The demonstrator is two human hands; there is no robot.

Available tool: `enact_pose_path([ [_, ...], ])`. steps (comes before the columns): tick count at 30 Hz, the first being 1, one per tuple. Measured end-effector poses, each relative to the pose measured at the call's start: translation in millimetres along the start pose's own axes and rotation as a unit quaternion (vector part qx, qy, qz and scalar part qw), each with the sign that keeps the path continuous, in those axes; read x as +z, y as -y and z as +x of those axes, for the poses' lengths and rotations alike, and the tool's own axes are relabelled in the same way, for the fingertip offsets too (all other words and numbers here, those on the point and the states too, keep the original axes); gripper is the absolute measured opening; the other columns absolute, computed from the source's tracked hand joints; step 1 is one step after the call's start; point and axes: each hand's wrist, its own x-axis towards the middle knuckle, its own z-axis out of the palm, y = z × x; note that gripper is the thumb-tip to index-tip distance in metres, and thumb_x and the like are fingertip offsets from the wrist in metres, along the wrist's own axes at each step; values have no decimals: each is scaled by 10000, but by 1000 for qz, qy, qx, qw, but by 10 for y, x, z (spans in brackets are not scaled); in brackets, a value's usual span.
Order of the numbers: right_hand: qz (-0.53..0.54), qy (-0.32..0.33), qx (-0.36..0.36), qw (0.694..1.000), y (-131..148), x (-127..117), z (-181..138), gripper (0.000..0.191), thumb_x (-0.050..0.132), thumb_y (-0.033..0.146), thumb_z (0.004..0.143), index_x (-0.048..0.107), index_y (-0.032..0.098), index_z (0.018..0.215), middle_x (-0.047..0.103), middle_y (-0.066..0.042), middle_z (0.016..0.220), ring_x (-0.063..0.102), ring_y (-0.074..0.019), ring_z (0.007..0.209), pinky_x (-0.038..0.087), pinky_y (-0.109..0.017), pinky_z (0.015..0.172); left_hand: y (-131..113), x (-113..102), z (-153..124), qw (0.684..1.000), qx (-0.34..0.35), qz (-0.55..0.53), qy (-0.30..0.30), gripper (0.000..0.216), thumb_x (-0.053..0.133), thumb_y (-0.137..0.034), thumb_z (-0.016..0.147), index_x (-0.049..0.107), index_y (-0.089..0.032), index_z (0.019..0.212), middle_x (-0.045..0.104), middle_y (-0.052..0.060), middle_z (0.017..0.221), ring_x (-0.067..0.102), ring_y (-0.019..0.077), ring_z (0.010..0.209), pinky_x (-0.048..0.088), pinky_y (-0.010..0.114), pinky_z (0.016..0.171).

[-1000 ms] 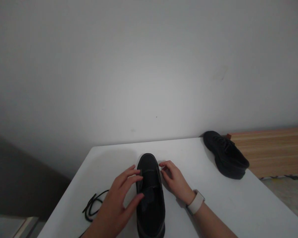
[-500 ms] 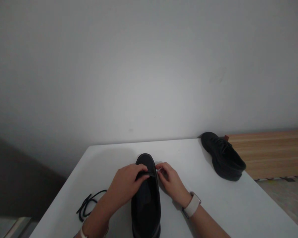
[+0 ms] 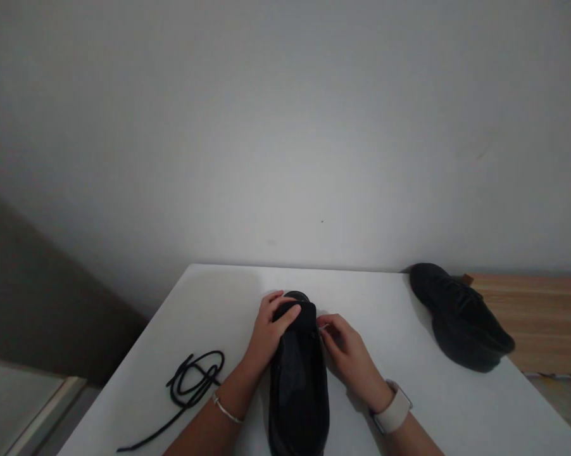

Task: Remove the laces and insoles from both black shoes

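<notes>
A black shoe (image 3: 299,386) lies on the white table (image 3: 228,297) right in front of me, its toe pointing away. My left hand (image 3: 268,330) is curled over the toe end, fingers gripping the upper. My right hand (image 3: 345,349), with a pale watch on the wrist, rests against the shoe's right side, its fingers pinched together near the front eyelets; what they pinch is too small to make out. A loose black shoelace (image 3: 190,383) lies coiled on the table to the left, apart from both hands.
A second black shoe (image 3: 461,316) sits at the table's back right corner. Wooden boards (image 3: 537,316) lie beyond the table on the right. A plain grey wall stands behind. The table's left edge drops off near the lace.
My left hand slid forward along the shoe from its middle to the toe end and closed on it. My right hand's fingers closed into a pinch. The view shifted left.
</notes>
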Motion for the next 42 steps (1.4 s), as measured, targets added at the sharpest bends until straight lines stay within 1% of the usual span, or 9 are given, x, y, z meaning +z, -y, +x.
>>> enact_pose_path([
  [3,10,1,18,1000,-1,-1,-8,178,497,331,957,612,197,985,672,-64,940,628,-220,842,490,-356,787,15,16,-6,999,2,-40,31,344,585,-421,905,784,-181,760,602,132,1375,588,292,1233,437,448,1068],
  [6,23,-2,31,999,0,6,-14,207,514,383,951,607,198,940,657,-43,851,609,-204,760,485,-322,703,-38,2,-28,996,23,-74,37,355,572,-386,924,775,-183,714,650,111,1324,616,264,1202,449,421,1068],
  [15,74,-46,37,996,5,-26,-4,315,567,492,906,630,186,947,665,-69,867,619,-198,732,518,-315,661,-239,-230,-50,975,176,-65,-117,260,592,-327,932,755,-194,779,670,108,1273,478,272,1339,316,507,1171],
  [21,67,-76,26,994,122,-62,-170,313,588,501,902,640,194,940,654,-61,830,620,-194,706,531,-320,664,-272,-274,-45,966,221,-28,-134,254,602,-311,934,769,-220,766,687,91,1231,496,278,1309,357,530,1141],
  [28,-50,-54,-116,991,385,-212,-653,99,523,225,964,620,247,962,648,-79,873,644,-228,817,540,-338,694,-362,-295,-91,954,274,-29,-117,231,616,-271,933,778,-227,773,693,85,1212,502,282,1296,377,530,1115],
  [31,-105,5,-197,975,609,-265,-727,250,477,107,947,601,285,1072,674,-87,913,666,-237,843,552,-343,697,-379,-304,-105,951,288,-32,-108,232,616,-256,935,772,-224,767,700,85,1194,511,278,1287,381,525,1109],
  [35,-177,198,-292,919,981,-159,-595,360,501,86,942,607,273,1231,731,-90,1059,687,-233,958,568,-337,816,-388,-310,-111,949,296,-26,-102,236,604,-262,943,765,-222,775,709,86,1168,517,280,1279,384,529,1105],
  [38,-242,307,-255,885,1174,-8,-451,279,528,72,934,690,219,1109,752,-66,986,689,-221,889,555,-302,773,-395,-315,-107,949,299,-33,-99,226,595,-241,946,764,-221,797,707,88,1168,515,279,1279,378,528,1110],
  [42,-348,332,-178,858,1180,138,-392,283,567,-37,854,722,178,952,754,-46,906,704,-194,794,506,-254,670,-389,-313,-100,950,292,-38,-103,220,602,-227,939,765,-220,792,706,87,1162,516,282,1272,388,525,1100],
])
